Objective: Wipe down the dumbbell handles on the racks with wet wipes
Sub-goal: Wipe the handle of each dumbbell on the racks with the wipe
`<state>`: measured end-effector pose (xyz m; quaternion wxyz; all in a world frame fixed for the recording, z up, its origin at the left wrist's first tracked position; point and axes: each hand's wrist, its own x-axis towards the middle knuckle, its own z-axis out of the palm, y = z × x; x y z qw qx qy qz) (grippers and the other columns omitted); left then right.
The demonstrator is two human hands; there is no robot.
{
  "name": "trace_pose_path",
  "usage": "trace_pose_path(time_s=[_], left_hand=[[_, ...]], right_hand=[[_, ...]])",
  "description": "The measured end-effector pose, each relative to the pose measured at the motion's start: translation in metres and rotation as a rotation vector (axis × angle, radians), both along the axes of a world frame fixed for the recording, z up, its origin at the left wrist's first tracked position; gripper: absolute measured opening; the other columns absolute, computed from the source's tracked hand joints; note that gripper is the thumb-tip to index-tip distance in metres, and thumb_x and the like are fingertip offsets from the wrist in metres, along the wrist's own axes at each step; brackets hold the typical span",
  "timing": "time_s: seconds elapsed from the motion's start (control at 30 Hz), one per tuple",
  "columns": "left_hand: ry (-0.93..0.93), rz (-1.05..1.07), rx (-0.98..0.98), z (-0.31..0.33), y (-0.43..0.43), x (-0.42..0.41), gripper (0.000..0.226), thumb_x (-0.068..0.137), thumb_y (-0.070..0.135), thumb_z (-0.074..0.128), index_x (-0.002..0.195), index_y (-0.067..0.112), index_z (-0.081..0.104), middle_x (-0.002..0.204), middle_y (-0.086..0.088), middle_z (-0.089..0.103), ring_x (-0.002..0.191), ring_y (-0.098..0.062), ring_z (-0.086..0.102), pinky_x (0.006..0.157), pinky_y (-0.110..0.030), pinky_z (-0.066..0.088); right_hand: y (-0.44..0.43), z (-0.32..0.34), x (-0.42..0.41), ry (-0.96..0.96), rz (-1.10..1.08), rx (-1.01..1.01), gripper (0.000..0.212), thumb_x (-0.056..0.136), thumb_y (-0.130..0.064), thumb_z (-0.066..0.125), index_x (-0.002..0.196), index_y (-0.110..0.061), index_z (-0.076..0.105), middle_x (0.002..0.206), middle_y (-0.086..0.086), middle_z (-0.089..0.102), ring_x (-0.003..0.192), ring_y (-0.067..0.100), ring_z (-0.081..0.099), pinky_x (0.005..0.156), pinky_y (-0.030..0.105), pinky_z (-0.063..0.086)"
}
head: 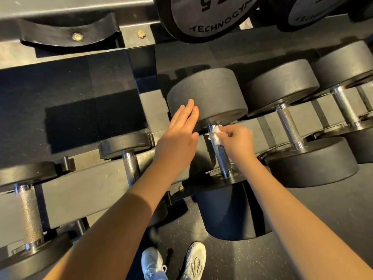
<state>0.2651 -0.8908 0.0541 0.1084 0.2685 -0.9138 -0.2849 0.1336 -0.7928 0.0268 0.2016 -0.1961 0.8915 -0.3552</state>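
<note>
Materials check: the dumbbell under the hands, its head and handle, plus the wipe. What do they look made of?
Dumbbell head: probably rubber or urethane; matte black, no glare, faint scuffs.
Handle: metal, likely chromed steel; bright reflections, cross-hatched knurling along the grip, smooth polished collar at the end.
Wipe, pinched by the right hand: thin white nonwoven or tissue-like sheet, softly crumpled against the handle. Whether it is wet cannot be told.

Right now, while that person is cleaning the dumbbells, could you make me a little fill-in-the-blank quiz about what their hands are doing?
The right hand pinches a wipe whose colour is ____.
The wipe is pressed against the dumbbell's knurled steel ____.
The left hand lies on the black dumbbell head with its fingers held ____.
Missing words: white; handle; straight.
</note>
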Motion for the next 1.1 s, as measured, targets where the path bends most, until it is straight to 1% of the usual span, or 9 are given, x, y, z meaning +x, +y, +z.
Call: trace_pose_path(time_s=[0.17, 0.27, 0.33, 0.5, 0.57, 0.73, 0.83, 1.0, 1.1], left_hand=[[-0.023, 0.011, 0.0, 0.001, 0.001, -0.001, 0.062, 0.099, 0.01, 0.044, 0.152, 0.02, 0.012, 0.159, 0.012, 0.0, 0.135, 0.002, -0.011, 0.093, -0.015, 0.02], [-0.025, 0.004, -0.009, 0.001, 0.0, -0.001, 0.062, 0.099, 0.01, 0.044, 0.152, 0.02, 0.013, 0.159, 0.011, 0.001, 0.135, 0.002, -0.009, 0.094, -0.016, 0.021], [-0.027, 0.0, -0.02, 0.0, -0.001, -0.001, 0.062, 0.098, 0.01, 0.044, 0.152, 0.019, 0.014, 0.159, 0.011, 0.002, 0.135, 0.002, -0.009, 0.092, -0.016, 0.022], [-0.033, 0.006, 0.008, 0.0, 0.0, -0.001, 0.062, 0.099, 0.011, 0.043, 0.152, 0.02, 0.011, 0.159, 0.012, -0.001, 0.135, 0.002, -0.011, 0.092, -0.016, 0.02], [-0.034, 0.005, 0.013, 0.0, -0.001, -0.001, 0.062, 0.099, 0.011, 0.042, 0.152, 0.021, 0.01, 0.159, 0.013, -0.002, 0.135, 0.003, -0.012, 0.093, -0.015, 0.02], [-0.014, -0.005, -0.007, 0.0, -0.002, -0.001, 0.062, 0.098, 0.009, 0.044, 0.152, 0.02, 0.013, 0.159, 0.011, 0.002, 0.136, 0.002, -0.008, 0.091, -0.017, 0.022], [-0.018, -0.002, -0.002, -0.001, -0.001, -0.001, 0.062, 0.099, 0.01, 0.043, 0.152, 0.021, 0.012, 0.159, 0.013, 0.0, 0.135, 0.004, -0.01, 0.09, -0.015, 0.023], [-0.005, 0.0, -0.006, -0.002, -0.001, -0.001, 0.062, 0.099, 0.01, 0.042, 0.152, 0.021, 0.012, 0.159, 0.012, 0.0, 0.135, 0.003, -0.01, 0.09, -0.015, 0.025], [0.028, -0.003, -0.039, -0.004, -0.001, 0.0, 0.061, 0.098, 0.007, 0.045, 0.151, 0.018, 0.018, 0.159, 0.009, 0.007, 0.137, 0.0, -0.005, 0.09, -0.017, 0.027]], right_hand=[[0.002, 0.001, 0.003, 0.022, -0.004, 0.027, 0.019, 0.09, -0.012, 0.062, 0.106, -0.006, 0.07, 0.101, 0.006, 0.066, 0.085, 0.016, 0.058, 0.068, 0.02, 0.041], [-0.012, 0.003, 0.002, -0.016, -0.111, -0.022, 0.024, 0.092, -0.015, 0.06, 0.114, -0.008, 0.068, 0.112, 0.006, 0.067, 0.097, 0.016, 0.059, 0.075, 0.02, 0.04], [-0.014, 0.003, 0.003, -0.026, -0.129, -0.024, 0.023, 0.092, -0.016, 0.06, 0.113, -0.01, 0.069, 0.111, 0.005, 0.068, 0.091, 0.013, 0.058, 0.075, 0.021, 0.041], [0.009, 0.005, 0.003, -0.077, -0.041, 0.079, 0.016, 0.085, -0.008, 0.065, 0.084, 0.007, 0.068, 0.079, 0.012, 0.067, 0.077, 0.029, 0.064, 0.067, 0.035, 0.052], [0.007, 0.006, -0.001, -0.103, -0.041, 0.086, 0.016, 0.085, -0.008, 0.066, 0.085, 0.007, 0.069, 0.07, 0.004, 0.063, 0.068, 0.019, 0.059, 0.063, 0.031, 0.05], [-0.013, 0.008, -0.005, -0.093, -0.083, -0.01, 0.008, 0.086, -0.01, 0.067, 0.089, -0.004, 0.071, 0.083, -0.002, 0.063, 0.066, 0.005, 0.053, 0.059, 0.017, 0.042], [0.007, 0.01, -0.003, -0.106, 0.009, 0.127, 0.003, 0.084, -0.008, 0.069, 0.081, -0.006, 0.069, 0.077, -0.004, 0.06, 0.07, 0.009, 0.054, 0.06, 0.019, 0.044], [0.018, 0.02, -0.003, -0.047, 0.281, 0.612, 0.017, 0.08, -0.003, 0.066, 0.072, -0.015, 0.057, 0.074, -0.001, 0.054, 0.07, 0.015, 0.051, 0.053, 0.018, 0.039], [0.004, 0.019, -0.011, -0.027, 0.299, 0.582, 0.016, 0.08, -0.004, 0.068, 0.073, -0.014, 0.058, 0.084, 0.003, 0.058, 0.08, 0.017, 0.057, 0.065, 0.023, 0.048]])
